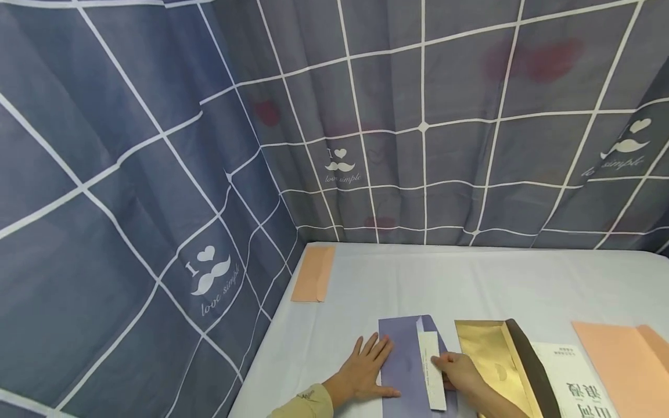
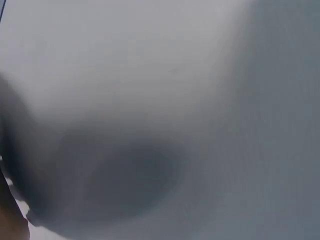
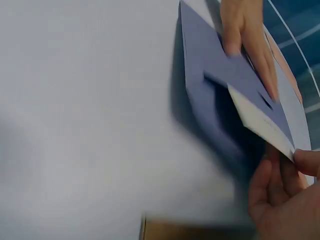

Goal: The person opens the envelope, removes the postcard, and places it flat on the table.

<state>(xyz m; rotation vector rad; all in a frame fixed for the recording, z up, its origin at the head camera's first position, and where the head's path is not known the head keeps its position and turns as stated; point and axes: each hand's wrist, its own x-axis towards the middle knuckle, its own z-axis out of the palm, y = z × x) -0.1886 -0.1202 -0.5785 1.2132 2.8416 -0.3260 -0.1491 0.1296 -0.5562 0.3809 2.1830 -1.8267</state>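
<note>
A purple envelope [image 1: 402, 363] lies on the white table with its flap spread to the right. My left hand [image 1: 362, 371] rests on its left part, fingers spread and straight. Between thumb and fingers, my right hand [image 1: 461, 373] pinches the edge of a white card [image 1: 431, 366] with small print. In the right wrist view, the card [image 3: 260, 122] sticks out of the opening of the envelope; how deep it reaches inside is hidden. The left wrist view shows mostly blurred table surface and shadow.
To the right lie a gold envelope [image 1: 483, 354] with a dark brown flap, a white printed sheet [image 1: 569, 371] with large characters, and a peach envelope [image 1: 622, 354]. Another peach envelope [image 1: 313, 273] lies at the table's far left corner. Blue-grey checked curtains [image 1: 387, 116] stand behind and left.
</note>
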